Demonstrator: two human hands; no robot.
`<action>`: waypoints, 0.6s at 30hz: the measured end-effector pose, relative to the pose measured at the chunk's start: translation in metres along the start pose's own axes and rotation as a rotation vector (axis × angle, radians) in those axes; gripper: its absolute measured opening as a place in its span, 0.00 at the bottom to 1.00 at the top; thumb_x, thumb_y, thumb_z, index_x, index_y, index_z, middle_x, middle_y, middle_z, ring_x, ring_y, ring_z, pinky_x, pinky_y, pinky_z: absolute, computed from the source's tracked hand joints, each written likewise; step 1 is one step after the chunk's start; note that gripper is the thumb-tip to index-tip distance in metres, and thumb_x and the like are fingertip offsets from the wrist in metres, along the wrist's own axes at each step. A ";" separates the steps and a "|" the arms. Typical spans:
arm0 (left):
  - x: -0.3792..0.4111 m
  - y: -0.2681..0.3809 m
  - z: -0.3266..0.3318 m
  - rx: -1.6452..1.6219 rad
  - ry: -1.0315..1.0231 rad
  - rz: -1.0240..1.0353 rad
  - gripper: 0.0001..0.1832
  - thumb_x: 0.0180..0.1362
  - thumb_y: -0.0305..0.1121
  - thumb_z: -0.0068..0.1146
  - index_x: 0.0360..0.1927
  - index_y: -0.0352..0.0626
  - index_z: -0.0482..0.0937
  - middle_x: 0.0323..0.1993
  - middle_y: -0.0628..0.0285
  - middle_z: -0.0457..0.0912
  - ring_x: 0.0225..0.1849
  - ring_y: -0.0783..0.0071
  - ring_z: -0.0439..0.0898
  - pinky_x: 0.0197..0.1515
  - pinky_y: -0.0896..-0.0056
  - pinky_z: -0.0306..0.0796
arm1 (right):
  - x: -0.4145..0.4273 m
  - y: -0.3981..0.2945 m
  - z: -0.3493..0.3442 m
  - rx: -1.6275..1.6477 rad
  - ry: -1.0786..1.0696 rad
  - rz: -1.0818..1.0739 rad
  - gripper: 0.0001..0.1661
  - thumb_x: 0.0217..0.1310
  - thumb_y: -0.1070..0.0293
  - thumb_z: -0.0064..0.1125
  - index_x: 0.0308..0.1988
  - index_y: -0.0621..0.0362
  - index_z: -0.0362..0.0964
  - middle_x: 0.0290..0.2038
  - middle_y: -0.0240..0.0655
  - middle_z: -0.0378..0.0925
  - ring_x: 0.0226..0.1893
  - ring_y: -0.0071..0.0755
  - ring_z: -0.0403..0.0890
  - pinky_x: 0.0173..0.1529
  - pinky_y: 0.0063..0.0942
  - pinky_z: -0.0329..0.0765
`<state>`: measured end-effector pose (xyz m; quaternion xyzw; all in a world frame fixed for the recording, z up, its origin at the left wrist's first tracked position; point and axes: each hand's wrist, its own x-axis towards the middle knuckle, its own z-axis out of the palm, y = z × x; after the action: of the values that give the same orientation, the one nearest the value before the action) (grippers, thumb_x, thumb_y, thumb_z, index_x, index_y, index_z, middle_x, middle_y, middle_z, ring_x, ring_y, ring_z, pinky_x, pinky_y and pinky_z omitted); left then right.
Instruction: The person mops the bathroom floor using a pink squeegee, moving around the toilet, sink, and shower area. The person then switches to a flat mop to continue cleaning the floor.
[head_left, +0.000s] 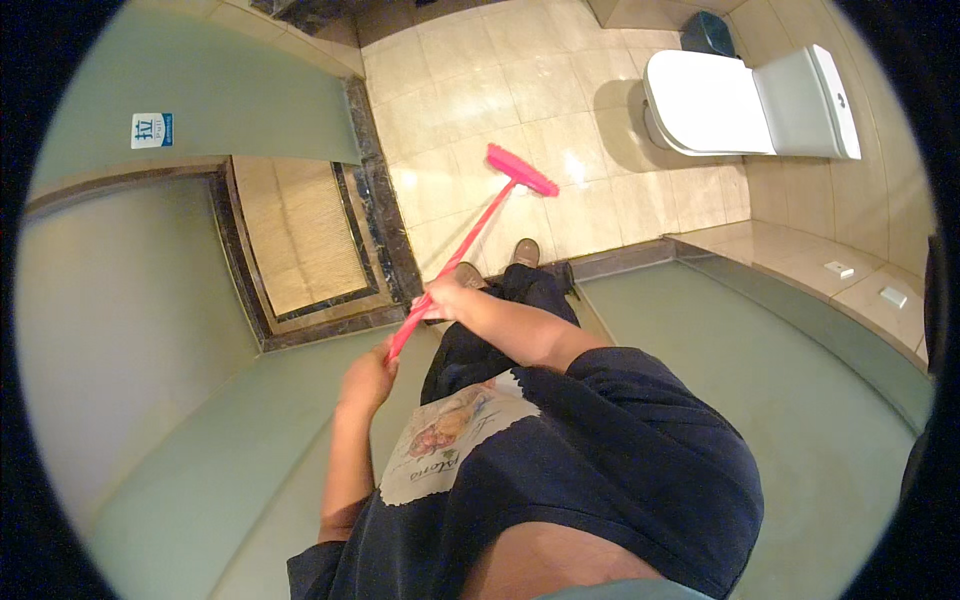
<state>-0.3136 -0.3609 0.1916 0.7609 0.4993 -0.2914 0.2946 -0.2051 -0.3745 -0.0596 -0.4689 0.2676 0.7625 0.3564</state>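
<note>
A pink broom (480, 225) slants up and to the right from my hands, its bristled head lying on the beige tile floor (465, 105) beyond my shoes. My left hand (367, 375) is closed around the upper end of the handle. Farther down the handle, my right hand (442, 298) grips it in front of my dark trousers. The broom head is left of the white toilet (712, 105), apart from it.
A dark waste bin (707, 34) stands beside the toilet near the wall. Frosted glass panels (225, 82) rise on the left and lower right. A dark stone threshold (386, 202) edges the floor at left. Small white items (838, 269) rest on the tiled ledge at right.
</note>
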 end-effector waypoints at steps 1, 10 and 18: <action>-0.010 -0.002 -0.014 -0.028 -0.031 -0.042 0.22 0.55 0.40 0.49 0.55 0.54 0.69 0.38 0.47 0.78 0.39 0.49 0.77 0.42 0.54 0.70 | -0.011 0.006 0.013 -0.012 -0.035 0.019 0.16 0.65 0.64 0.39 0.50 0.58 0.56 0.33 0.45 0.74 0.34 0.49 0.79 0.40 0.50 0.77; 0.043 0.064 -0.019 0.000 -0.114 0.323 0.19 0.54 0.39 0.50 0.51 0.52 0.72 0.34 0.44 0.78 0.37 0.48 0.77 0.39 0.54 0.70 | -0.011 -0.031 -0.096 0.390 -0.139 -0.158 0.12 0.62 0.70 0.38 0.45 0.60 0.55 0.30 0.40 0.69 0.29 0.44 0.75 0.36 0.49 0.77; 0.065 0.099 0.009 0.197 -0.116 0.313 0.20 0.56 0.38 0.47 0.53 0.45 0.67 0.29 0.47 0.79 0.35 0.49 0.78 0.37 0.51 0.70 | -0.054 -0.070 -0.117 0.311 0.143 -0.260 0.06 0.58 0.77 0.37 0.38 0.63 0.57 0.27 0.42 0.66 0.25 0.41 0.73 0.30 0.45 0.78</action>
<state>-0.2016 -0.3615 0.1532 0.8363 0.3262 -0.3331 0.2886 -0.0716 -0.4351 -0.0650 -0.4916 0.3440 0.6246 0.4999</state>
